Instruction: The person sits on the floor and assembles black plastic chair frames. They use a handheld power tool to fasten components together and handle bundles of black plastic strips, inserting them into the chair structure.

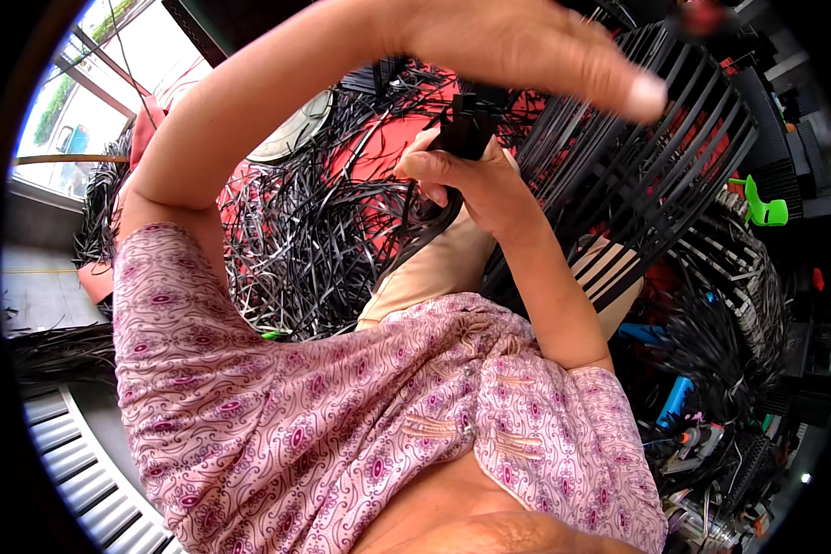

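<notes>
Right hand: the bare right hand [480, 185] grips a compact, blocky black piece [469, 129], its material hard to tell, above the beige cloth trouser leg [434, 272].
Left hand: the bare left hand [526, 55] arches across from the left, blurred, a digit pointing right; its underside is hidden, so I cannot tell whether it holds anything.
Slatted panel: an open lattice of long, flat, black strips [609, 152] spreads right of the gripped piece, toward the right edge of the red flat surface [383, 152].
Strip heap: a tangle of loose, narrow, glossy black strips [295, 249] covers much of that surface's left side, a round pale disc [295, 129] near its far edge.
Snag risk: loose ends in the heap could catch on the gripped piece, because they cross in every direction close by.
Bend risk: the panel's slats could be pushed askew if the left hand presses on them, since they look thin and widely spaced.
Slip risk: the piece could twist, as only the right hand visibly holds it.
</notes>
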A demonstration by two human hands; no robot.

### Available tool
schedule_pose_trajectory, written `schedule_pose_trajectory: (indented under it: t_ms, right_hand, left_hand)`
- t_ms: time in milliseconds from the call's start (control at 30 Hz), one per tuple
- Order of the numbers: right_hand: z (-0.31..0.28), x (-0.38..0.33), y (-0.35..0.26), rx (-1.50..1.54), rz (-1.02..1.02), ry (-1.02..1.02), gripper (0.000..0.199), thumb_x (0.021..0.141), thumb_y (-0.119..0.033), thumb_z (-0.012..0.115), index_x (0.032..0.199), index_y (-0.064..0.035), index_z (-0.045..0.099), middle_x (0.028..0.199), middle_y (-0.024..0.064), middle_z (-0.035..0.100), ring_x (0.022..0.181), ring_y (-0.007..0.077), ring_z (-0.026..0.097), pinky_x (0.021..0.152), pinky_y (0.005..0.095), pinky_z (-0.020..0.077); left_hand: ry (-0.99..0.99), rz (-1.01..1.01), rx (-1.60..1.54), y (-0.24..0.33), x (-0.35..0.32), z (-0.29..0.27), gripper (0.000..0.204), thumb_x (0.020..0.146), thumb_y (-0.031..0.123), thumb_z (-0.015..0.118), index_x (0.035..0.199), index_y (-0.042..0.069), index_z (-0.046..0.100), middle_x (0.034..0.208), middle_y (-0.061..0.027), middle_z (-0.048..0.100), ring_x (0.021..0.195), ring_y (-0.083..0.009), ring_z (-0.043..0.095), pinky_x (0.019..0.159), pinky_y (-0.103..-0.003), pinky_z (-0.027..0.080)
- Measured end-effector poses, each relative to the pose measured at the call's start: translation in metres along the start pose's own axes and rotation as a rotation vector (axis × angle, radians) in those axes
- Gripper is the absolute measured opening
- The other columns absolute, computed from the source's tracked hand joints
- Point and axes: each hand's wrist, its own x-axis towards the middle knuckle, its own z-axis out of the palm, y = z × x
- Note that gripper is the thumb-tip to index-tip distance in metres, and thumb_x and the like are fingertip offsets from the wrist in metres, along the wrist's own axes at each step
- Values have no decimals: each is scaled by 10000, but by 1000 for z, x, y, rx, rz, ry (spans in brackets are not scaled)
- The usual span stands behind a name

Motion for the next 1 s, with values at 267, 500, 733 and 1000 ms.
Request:
schedule_pose_trajectory:
  t_ms: [267,500,733,1000]
  right_hand:
    - [0,2,1,-39,24,15,174,812,-198,749,809,-36,687,632,11,586,504,85,504,469,235,384]
    - [-9,2,11,29,18,94,190,842,-197,715,802,-19,661,615,14,565,513,89,510,480,237,395]
    - [-24,4,9,100,-289,250,309,913,-215,560,663,-36,528,865,105,638,680,161,568,635,283,472]
    - [-52,-1,-13,602,-378,189,306,981,-350,550,821,-89,547,653,-8,481,548,116,482,518,260,428]
  left_hand:
    - [118,-21,95,4,-4,4,970,798,815,424,1289,-10,566,1303,-219,567,1202,-350,555,1029,-401,445]
    - [-40,12,8,-34,6,46,682,924,588,481,1131,-39,648,1097,-194,665,1094,-288,606,982,-390,459]
    - [214,112,-492,-78,-11,31,927,934,718,195,1434,-47,347,1407,-246,442,1346,-332,385,1127,-444,276]
    - [4,92,-921,-96,-13,130,834,772,326,807,1396,-19,376,1273,-28,479,1212,-141,400,1054,-277,307]
